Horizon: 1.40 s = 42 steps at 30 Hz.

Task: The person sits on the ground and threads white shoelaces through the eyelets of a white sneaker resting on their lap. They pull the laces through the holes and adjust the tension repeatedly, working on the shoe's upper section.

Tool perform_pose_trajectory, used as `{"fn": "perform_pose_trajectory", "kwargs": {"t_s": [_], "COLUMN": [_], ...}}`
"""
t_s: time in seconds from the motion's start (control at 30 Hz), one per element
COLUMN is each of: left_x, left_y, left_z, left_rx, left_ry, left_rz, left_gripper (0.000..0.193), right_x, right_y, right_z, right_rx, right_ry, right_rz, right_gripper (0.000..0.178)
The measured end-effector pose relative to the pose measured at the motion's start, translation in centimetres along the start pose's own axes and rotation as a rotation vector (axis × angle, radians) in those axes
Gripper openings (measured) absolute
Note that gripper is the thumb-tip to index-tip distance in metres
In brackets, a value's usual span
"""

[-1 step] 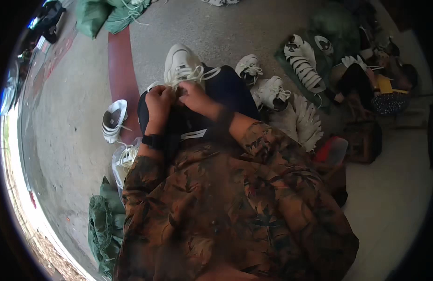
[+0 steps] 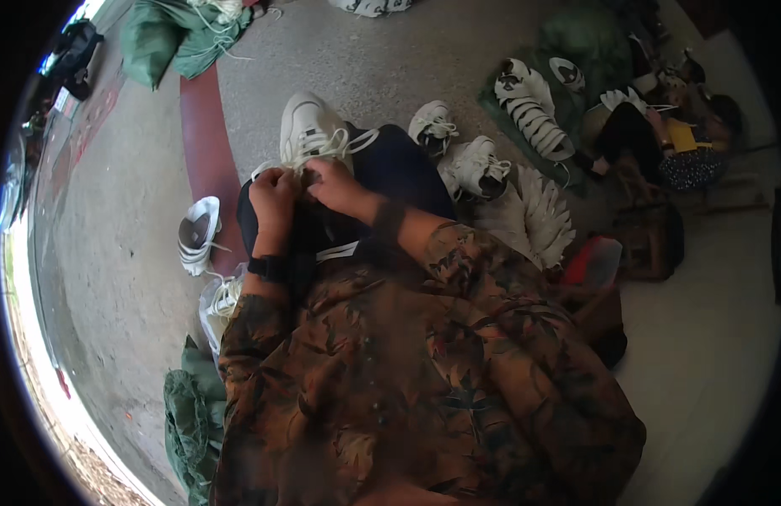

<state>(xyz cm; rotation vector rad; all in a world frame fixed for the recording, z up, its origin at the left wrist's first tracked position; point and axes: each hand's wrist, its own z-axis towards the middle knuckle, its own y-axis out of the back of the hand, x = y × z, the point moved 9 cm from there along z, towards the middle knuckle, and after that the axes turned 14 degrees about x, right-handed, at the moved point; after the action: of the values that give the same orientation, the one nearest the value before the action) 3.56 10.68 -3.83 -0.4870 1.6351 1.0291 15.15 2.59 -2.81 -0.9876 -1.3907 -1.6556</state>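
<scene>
Grip of left hand and right hand on laces, white shoe beyond

White shoe, pointing away, laces looped

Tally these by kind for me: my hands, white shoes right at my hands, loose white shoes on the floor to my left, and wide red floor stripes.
Hands: 2, left hand and right hand
Laced shoe at them: 1
Loose shoe on left: 1
Red stripe: 1
Total: 5
</scene>
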Motion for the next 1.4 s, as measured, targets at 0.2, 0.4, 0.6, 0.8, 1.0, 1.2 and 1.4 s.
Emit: {"fn": "perform_pose_trajectory", "kwargs": {"t_s": [0.2, 0.4, 0.6, 0.8, 1.0, 1.2, 1.4], "left_x": [-0.3, -1.4, -7.6, -8.1, -7.2, -5.8, -5.7], "left_y": [-1.7, -1.4, -2.6, -3.1, -3.0, -1.8, -1.6], "left_z": [0.8, 0.2, -2.0, -2.2, -1.6, -0.8, -0.5], "left_rx": [0.138, 0.048, 0.077, 0.143, 0.080, 0.096, 0.146], "left_ry": [0.001, -0.053, -0.382, -0.368, -0.287, -0.252, -0.234], "left_rz": [-0.048, 0.063, 0.603, 0.654, 0.634, 0.479, 0.458], "left_gripper": [0.012, 0.013, 0.014, 0.015, 0.011, 0.013, 0.018], "right_x": [-0.3, -1.8, -1.5, -1.8, -0.6, -0.6, -0.1], "right_y": [0.3, -0.5, 0.2, 0.4, 0.9, 0.5, -0.6], "right_z": [0.0, 0.6, 0.9, 1.5, 1.1, 1.5, 0.4], "right_rx": [0.029, 0.107, 0.069, 0.035, 0.039, -0.005, 0.416], "right_ry": [-0.094, -0.205, -0.308, -0.250, -0.283, -0.279, -0.314], "right_rz": [0.110, 0.361, 0.164, 0.009, -0.115, -0.270, 0.021], "right_gripper": [0.021, 0.015, 0.012, 0.014, 0.018, 0.020, 0.012]}}
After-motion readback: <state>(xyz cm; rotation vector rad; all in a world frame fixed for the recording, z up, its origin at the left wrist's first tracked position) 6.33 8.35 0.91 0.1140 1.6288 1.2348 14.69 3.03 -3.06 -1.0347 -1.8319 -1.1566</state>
